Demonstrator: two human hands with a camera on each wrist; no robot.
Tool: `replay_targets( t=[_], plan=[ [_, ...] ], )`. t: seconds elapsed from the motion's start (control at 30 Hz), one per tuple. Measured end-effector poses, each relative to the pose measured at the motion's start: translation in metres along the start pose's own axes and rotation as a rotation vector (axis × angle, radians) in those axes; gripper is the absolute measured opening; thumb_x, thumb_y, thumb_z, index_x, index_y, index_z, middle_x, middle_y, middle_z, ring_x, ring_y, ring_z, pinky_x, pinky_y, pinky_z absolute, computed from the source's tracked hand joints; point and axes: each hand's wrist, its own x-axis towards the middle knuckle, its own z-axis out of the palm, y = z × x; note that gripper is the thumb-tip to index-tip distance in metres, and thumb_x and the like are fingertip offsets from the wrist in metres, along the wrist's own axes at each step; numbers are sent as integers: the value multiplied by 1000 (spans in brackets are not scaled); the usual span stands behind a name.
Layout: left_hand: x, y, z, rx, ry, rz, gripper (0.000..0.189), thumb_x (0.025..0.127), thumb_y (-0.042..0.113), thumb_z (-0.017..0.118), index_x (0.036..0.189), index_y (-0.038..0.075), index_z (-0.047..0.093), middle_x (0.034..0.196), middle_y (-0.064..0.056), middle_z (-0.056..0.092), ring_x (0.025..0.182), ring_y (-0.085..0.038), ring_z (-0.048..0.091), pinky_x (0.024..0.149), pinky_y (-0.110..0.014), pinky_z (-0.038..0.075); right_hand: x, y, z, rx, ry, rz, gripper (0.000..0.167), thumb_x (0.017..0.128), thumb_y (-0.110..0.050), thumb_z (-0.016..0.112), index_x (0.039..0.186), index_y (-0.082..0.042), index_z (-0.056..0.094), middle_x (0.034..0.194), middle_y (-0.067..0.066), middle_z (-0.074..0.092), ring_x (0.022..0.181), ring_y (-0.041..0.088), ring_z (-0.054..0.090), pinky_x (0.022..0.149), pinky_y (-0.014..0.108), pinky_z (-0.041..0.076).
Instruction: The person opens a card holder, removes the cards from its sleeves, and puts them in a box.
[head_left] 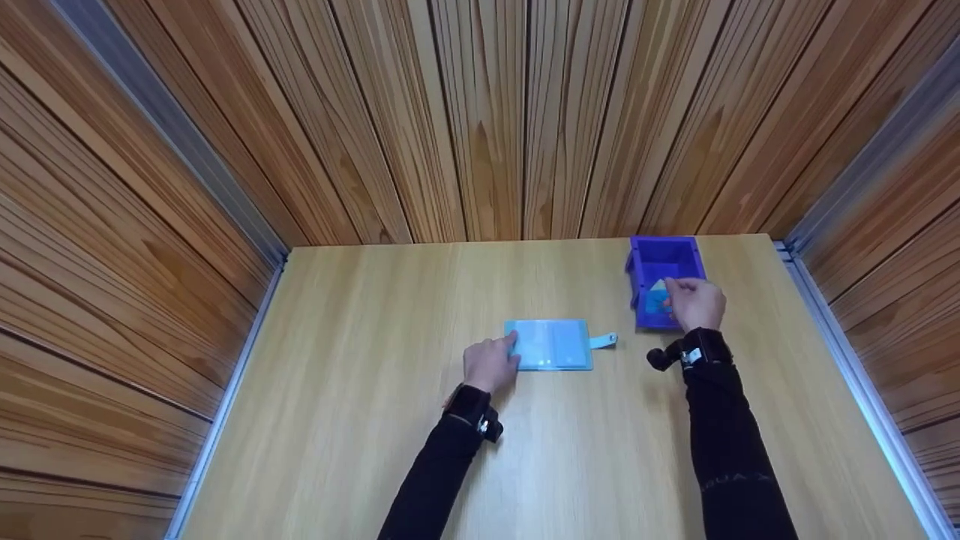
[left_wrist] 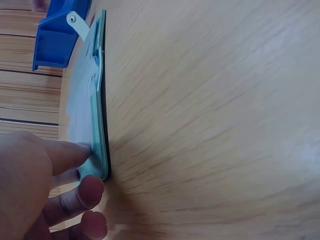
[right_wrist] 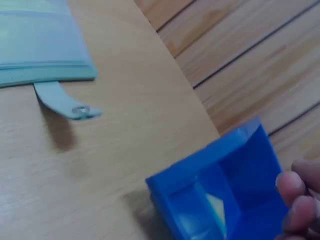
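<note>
1. The wallet (head_left: 551, 346) lies opened out near the middle of the table (head_left: 585, 450), its light blue border framing clear pockets. Its strap (head_left: 604, 341) sticks out from the right edge toward the bin (head_left: 637, 279) and ends in a metal snap (right_wrist: 81, 109) (raised a little off the wood, with a shadow beneath).

2. The left hand (head_left: 489, 364) is at the wallet's left end, fingertips touching the border. It is unclenched: one digit lies on the upper face close to the near corner, and other fingers bend loosely just beyond the left edge (the left wrist view shows these best).

3. The right hand (head_left: 697, 304) is over the right side of the bin, fingers bent and tips close together. Whether it grasps anything I cannot tell (the right wrist view cuts the hand off at its border).

4. The bin stands at the back right of the table, well apart from the wallet, near the plank wall (head_left: 480, 150). Inside it shows a slip (right_wrist: 216, 209), pale yellow and light blue, close to the right hand's fingertips in the head view.

5. Both forearms wear black sleeves (head_left: 431, 480) and dark wristbands (head_left: 469, 405).
</note>
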Motion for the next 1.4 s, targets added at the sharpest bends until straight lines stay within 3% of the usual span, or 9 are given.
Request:
replay_targets(
  t=[0.13,0.3,0.53,0.63,0.83,1.0,1.4],
  plan=[
    [0,0,0,-3,5,2,51,100,37,66,149,24,57,63,3,45,53,-13,30,51,-28,26,-9,-16,12,11,-30,-203,35,100,-26,69,123,1,73,96,19,75,65,14,71,52,18,51],
    [-1,0,0,1,3,0,51,101,36,65,150,23,57,62,5,36,52,-13,26,50,-28,24,-25,-26,35,-16,-172,-368,34,99,-15,70,129,1,70,100,17,71,69,14,65,59,19,49],
    [0,0,1,-3,12,2,51,100,35,66,149,23,57,61,5,36,52,-12,27,50,-28,24,-47,-11,68,-144,-466,-441,49,96,-18,75,142,-6,62,92,7,65,74,19,56,62,26,43],
    [-1,0,1,-12,6,-5,51,101,35,66,149,23,57,62,4,38,52,-13,28,50,-28,25,-54,0,79,-230,-549,-458,58,93,-22,79,146,-9,59,96,7,62,81,20,54,66,28,42],
    [0,-1,2,-15,12,-1,51,100,36,66,149,23,58,61,4,40,52,-13,30,51,-28,26,-59,17,92,-418,-562,-552,72,88,-33,84,150,-11,56,102,7,55,83,19,46,71,32,35],
    [0,-1,0,-28,8,2,51,100,35,67,148,22,58,60,6,31,52,-14,26,51,-28,24,-58,24,96,-491,-586,-547,80,87,-41,83,155,-14,49,98,6,51,77,18,41,67,31,32],
    [-1,0,-2,-45,-10,-11,51,101,36,66,150,23,56,62,5,35,54,-14,29,52,-29,26,-53,23,94,-448,-623,-522,81,85,-39,85,153,-14,50,92,5,49,77,18,39,68,31,31]
  ],
)
